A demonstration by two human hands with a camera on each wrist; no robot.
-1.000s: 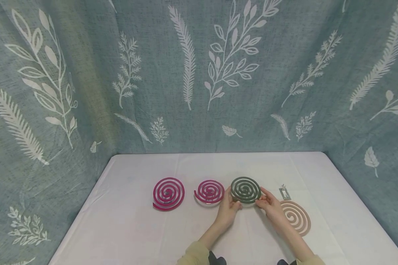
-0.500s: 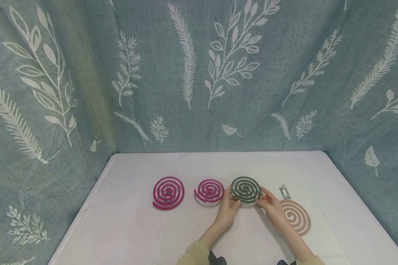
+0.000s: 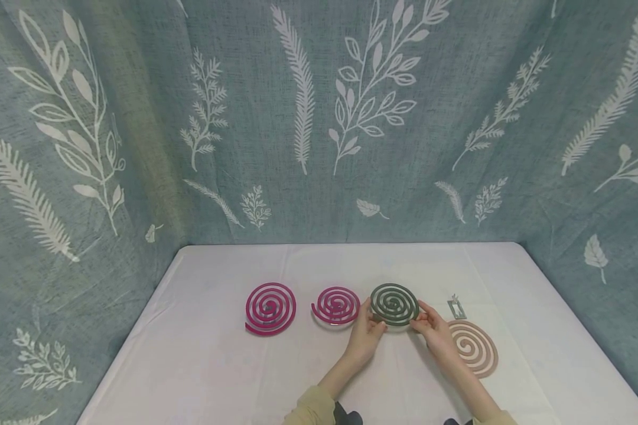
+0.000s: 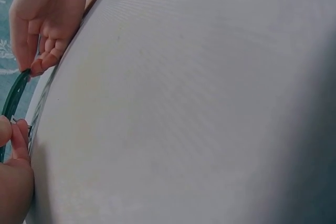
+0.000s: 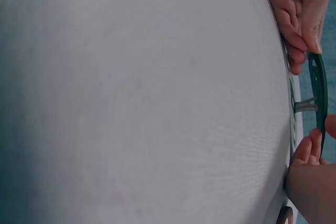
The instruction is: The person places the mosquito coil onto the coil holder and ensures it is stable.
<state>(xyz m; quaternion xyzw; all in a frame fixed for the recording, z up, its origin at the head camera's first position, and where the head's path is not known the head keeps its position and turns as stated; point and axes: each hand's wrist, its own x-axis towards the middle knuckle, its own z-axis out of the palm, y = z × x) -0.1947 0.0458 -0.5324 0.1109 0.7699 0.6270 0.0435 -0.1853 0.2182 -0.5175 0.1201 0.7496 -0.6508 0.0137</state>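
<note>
A dark green mosquito coil [image 3: 394, 304] is held by its rim between both hands, just above the table. The left hand [image 3: 364, 338] pinches its left edge with thumb and fingers. On the opposite edge the right hand [image 3: 437, 330] pinches it too. Seen edge-on in the right wrist view, the green coil [image 5: 319, 85] has a small grey metal stand [image 5: 304, 105] under its middle. A magenta coil [image 3: 336, 306] sits raised just left of the left hand. Partly behind the right forearm lies a tan coil [image 3: 484, 348].
Farther left is another magenta coil [image 3: 270, 309], with a bit of metal showing at its centre. A small flat metal stand [image 3: 456, 308] lies beyond the tan coil. The white-covered table [image 3: 191, 366] meets a patterned teal curtain [image 3: 308, 195] at the back and sides.
</note>
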